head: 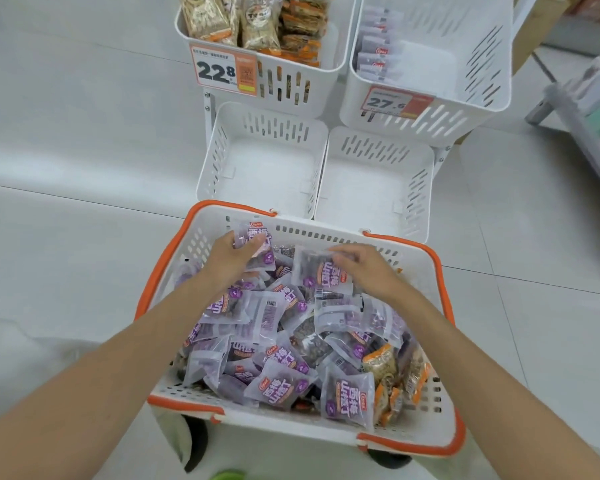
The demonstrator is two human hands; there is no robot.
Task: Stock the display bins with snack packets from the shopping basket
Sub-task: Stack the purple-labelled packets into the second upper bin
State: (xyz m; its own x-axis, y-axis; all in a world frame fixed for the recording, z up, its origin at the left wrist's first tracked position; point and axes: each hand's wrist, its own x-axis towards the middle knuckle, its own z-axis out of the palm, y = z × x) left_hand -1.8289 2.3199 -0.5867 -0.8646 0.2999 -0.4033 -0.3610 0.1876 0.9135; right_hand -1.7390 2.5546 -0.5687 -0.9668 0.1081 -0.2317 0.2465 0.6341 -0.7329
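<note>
Right now both my hands are down in the shopping basket (291, 427), which sits in front of me with its orange-edged rim touching the two lower display bins. My left hand (234, 255) is curled round a purple snack packet (257, 241) at the far left of the basket. My right hand (366, 269) grips the top edge of another purple packet (321, 273) near the far wall. Under them lies a loose heap of purple packets (278, 341), with a few orange-and-beige packets (385, 368) in the near right corner. Beyond the basket stand the lower left bin (267, 168) and the lower right bin (374, 181), side by side. Above them, the upper left bin (291, 90) holds beige and orange packets behind a 22.8 price tag (224, 72). The upper right bin (465, 109), tagged 27.6 (392, 102), has a row of pale packets along its left wall.
</note>
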